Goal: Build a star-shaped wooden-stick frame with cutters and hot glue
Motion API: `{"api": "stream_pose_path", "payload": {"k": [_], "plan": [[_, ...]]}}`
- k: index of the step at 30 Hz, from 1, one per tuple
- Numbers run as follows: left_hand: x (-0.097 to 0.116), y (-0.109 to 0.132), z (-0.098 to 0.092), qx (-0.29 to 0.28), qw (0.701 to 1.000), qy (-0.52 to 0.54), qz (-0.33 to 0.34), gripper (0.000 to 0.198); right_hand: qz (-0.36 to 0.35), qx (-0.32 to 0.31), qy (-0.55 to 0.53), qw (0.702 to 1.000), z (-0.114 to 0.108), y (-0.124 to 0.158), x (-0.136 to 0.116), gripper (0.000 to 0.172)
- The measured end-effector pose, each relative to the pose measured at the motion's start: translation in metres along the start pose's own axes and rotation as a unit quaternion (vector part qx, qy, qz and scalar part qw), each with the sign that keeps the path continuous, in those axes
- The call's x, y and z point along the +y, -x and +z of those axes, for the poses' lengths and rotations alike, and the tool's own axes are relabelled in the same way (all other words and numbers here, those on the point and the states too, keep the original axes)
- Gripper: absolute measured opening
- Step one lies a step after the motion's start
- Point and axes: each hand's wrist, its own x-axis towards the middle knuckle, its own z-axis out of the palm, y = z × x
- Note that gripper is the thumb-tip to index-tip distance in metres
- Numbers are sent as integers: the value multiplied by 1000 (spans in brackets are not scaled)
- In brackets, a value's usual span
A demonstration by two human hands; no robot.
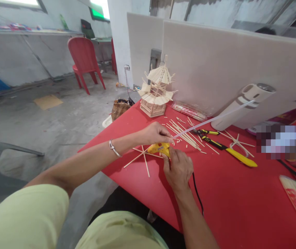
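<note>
Bare red desk (228, 207) is lying open across the near right, with only a black cord (197, 193) trailing over it. At the left edge, the left hand (155, 133) and right hand (178, 168) are closing on a glue gun (159, 148), whose long glue rod (215, 119) is slanting over loose sticks (184, 136) and yellow-handled cutters (228, 150) cluttering the middle. A stick pagoda (156, 91) is standing far left. A white partition (228, 65) and a leaning white cylinder (243, 105) are walling off the far side.
</note>
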Motion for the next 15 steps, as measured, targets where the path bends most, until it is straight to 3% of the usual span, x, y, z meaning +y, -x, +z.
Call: {"api": "stream_pose_path", "payload": {"k": [15], "plan": [[0,1,2,7,1000,-10,-10,19,5,-8,-9,1000,-1,0,-1,29]]}}
